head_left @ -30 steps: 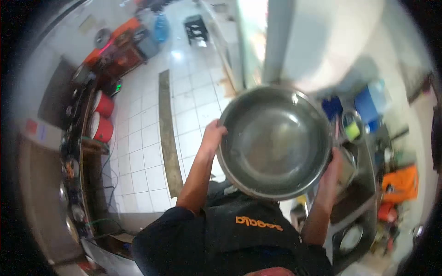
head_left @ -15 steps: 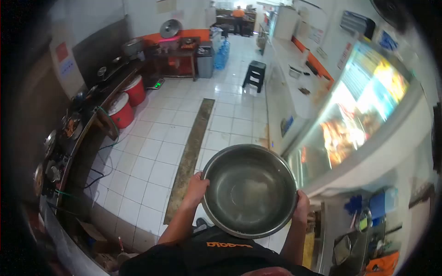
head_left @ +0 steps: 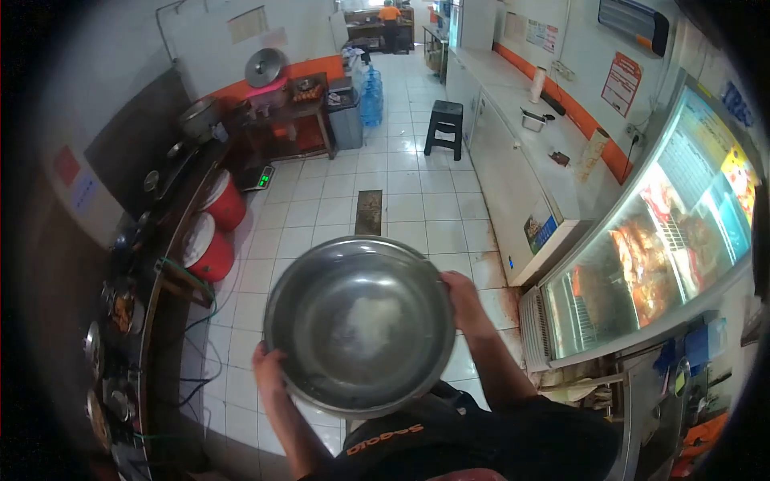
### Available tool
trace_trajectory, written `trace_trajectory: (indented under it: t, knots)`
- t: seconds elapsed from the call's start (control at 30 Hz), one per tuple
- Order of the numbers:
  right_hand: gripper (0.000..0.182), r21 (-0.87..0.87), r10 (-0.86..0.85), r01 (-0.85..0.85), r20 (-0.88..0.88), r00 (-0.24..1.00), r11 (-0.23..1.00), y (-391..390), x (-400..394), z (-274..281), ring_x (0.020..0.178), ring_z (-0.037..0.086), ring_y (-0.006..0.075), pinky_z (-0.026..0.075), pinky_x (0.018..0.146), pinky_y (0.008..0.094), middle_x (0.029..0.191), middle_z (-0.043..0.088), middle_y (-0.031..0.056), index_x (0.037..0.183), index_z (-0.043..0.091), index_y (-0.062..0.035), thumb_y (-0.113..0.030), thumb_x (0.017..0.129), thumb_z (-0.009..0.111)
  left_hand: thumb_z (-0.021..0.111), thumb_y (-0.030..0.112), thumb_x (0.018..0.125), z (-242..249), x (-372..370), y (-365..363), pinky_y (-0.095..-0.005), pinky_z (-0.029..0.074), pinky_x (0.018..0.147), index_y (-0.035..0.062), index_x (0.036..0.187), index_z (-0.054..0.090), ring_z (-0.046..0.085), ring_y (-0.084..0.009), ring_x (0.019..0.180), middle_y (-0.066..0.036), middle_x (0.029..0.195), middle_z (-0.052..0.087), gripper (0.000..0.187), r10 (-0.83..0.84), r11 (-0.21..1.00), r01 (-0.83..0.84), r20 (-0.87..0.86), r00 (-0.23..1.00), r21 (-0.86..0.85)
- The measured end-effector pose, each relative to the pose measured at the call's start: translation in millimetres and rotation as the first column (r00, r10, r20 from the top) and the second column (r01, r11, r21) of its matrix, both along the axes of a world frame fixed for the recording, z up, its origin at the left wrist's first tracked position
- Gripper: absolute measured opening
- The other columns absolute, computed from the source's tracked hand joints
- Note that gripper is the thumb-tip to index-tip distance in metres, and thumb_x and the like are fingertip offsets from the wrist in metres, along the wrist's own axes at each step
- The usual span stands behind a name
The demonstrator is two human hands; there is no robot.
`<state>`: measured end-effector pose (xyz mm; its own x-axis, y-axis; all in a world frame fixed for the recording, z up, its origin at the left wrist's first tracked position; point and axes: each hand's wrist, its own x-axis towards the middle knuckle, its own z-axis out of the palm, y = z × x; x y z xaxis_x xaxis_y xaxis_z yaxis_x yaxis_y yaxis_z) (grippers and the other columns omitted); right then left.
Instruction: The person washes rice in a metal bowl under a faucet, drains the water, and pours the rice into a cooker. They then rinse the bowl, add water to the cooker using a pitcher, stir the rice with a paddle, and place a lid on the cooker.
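Note:
A large round metal basin [head_left: 313,321] is held out in front of my body, over the tiled floor. Near its bottom a pale patch [head_left: 373,325] shows, wet or whitish. My left hand [head_left: 269,365] grips the rim at the lower left, fingers curled over the edge. On the opposite side, my right hand [head_left: 461,297] is closed on the rim at the upper right. The undersides of both grips are hidden by the basin.
Left, a long counter with pans runs beside red buckets [head_left: 212,252] and a green-lit scale [head_left: 265,178]. Ahead are a dark stool [head_left: 446,130], water bottles [head_left: 371,96] and a grey bin [head_left: 345,120]. A white chest freezer [head_left: 505,168] and lit display case [head_left: 642,248] line the right. A person [head_left: 390,24] stands far back.
The basin has shifted left in view and turned, my right hand rising along with it and my left hand dropping lower. My view has swung toward the right, with the floor strip now mostly covered.

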<state>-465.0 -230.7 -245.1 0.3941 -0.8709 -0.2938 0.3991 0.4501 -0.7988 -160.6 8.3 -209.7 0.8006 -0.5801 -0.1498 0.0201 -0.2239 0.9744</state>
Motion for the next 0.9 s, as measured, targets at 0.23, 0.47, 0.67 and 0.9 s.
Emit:
trace_trajectory:
  t: [0.23, 0.47, 0.67, 0.9]
  knots:
    - [0.022, -0.057, 0.127, -0.136, -0.137, 0.982, 0.989, -108, 216, 39, 0.074, 0.053, 0.0154, 0.043, 0.067, 0.0291, 0.079, 0.057, 0.0067, 0.087, 0.06, 0.0003, -0.02, 0.084, 0.052, 0.051, 0.01, 0.064, 9, 150, -30, -0.0335, 0.043, 0.079, -0.0037, 0.107, 0.052, 0.053, -0.0247, 0.088, -0.012, 0.092, 0.058, 0.046, 0.36, 0.93, -0.361, 0.032, 0.933, 0.068]
    - [0.024, -0.111, 0.28, -0.304, -0.188, 0.941, 0.946, -209, 428, 25, 0.076, 0.054, 0.0181, 0.043, 0.07, 0.0318, 0.082, 0.059, 0.0118, 0.088, 0.061, 0.0022, -0.019, 0.083, 0.05, 0.054, 0.02, 0.068, 33, 286, -126, -0.0334, 0.039, 0.084, -0.0083, 0.096, 0.06, 0.05, -0.0256, 0.092, -0.014, 0.11, 0.056, 0.04, 0.421, 0.836, -0.486, 0.271, 0.866, 0.255]
    - [0.018, 0.034, 0.397, -0.396, -0.092, 0.913, 0.918, -275, 569, 34, 0.074, 0.056, 0.0183, 0.048, 0.066, 0.0327, 0.081, 0.058, 0.0095, 0.09, 0.059, -0.0005, -0.015, 0.084, 0.05, 0.055, 0.017, 0.068, 30, 410, -160, -0.0313, 0.039, 0.081, -0.0057, 0.104, 0.057, 0.05, -0.0225, 0.086, -0.012, 0.102, 0.056, 0.042, 0.591, 0.791, -0.596, 0.078, 0.803, 0.138]
    - [0.021, 0.072, 0.409, -0.403, -0.16, 0.898, 0.912, -365, 705, 55, 0.069, 0.053, 0.0177, 0.043, 0.064, 0.0332, 0.076, 0.057, 0.0095, 0.082, 0.058, 0.001, -0.017, 0.086, 0.046, 0.05, 0.009, 0.066, 5, 554, -238, -0.027, 0.04, 0.07, -0.0015, 0.087, 0.056, 0.051, -0.0185, 0.074, -0.008, 0.082, 0.056, 0.024, 0.547, 0.825, -0.557, 0.108, 0.83, 0.099]
